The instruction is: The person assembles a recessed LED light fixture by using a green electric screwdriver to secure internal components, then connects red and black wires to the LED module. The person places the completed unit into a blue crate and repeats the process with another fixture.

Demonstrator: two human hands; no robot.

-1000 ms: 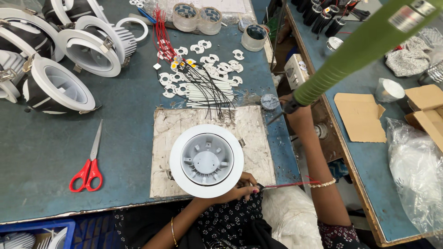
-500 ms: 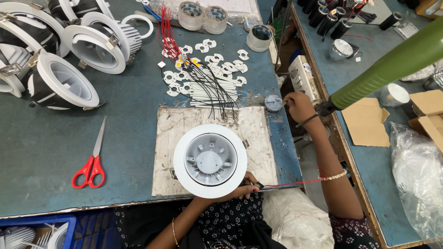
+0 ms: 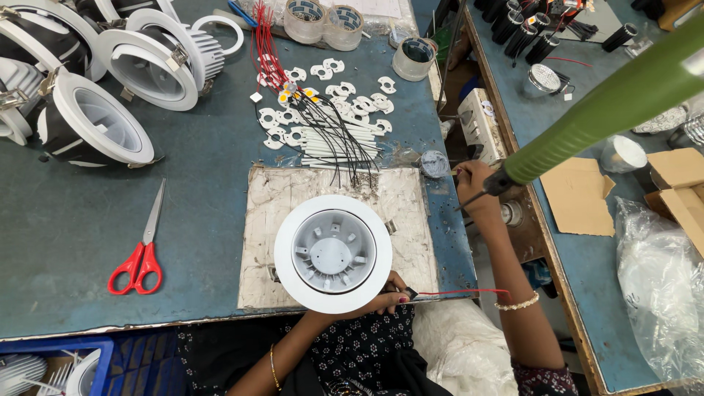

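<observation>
a white downlight housing (image 3: 332, 253) lies open side up on a worn white mat (image 3: 273, 198) at the near edge of the blue bench (image 3: 73, 242), close in so the inside faces the worker. the left hand (image 3: 381, 299) clamps its lower rim, steadying it, with a red wire (image 3: 462, 292) trailing out to the right. the right hand (image 3: 475, 187) is out at the bench edge, closed on the tip of a hanging green screwdriver (image 3: 609, 103). red scissors (image 3: 141, 258) lie to the left; finished lamps (image 3: 103, 125) are stacked far back.
</observation>
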